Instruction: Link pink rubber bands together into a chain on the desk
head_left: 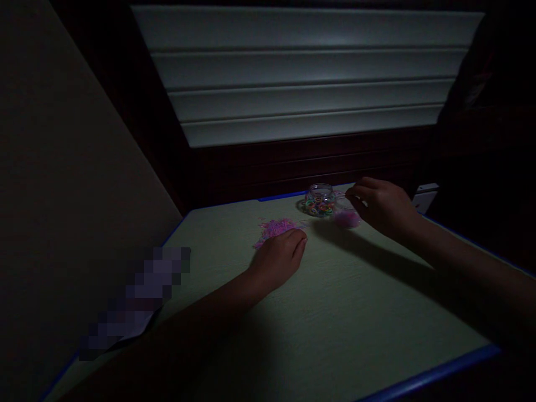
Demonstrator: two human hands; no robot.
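Observation:
A pile of small pink and purple bands (278,227) lies on the pale green table. My left hand (281,257) is closed at the pile's near edge, fingertips pinched; what they hold, if anything, is too small to name. Behind and to the right stands an open clear jar (319,201) with colourful rings inside. My right hand (379,204) is raised to the right of the jar, its fingers pinched on something hidden or too small to make out. Below its fingertips is a clear container with pink contents (347,218).
The table (335,318) has a blue edge. A blurred-out flat item (142,296) lies at its left side. Behind the table is a slatted pale panel (310,72) in a dark frame. A white object (425,198) stands beyond the right back edge.

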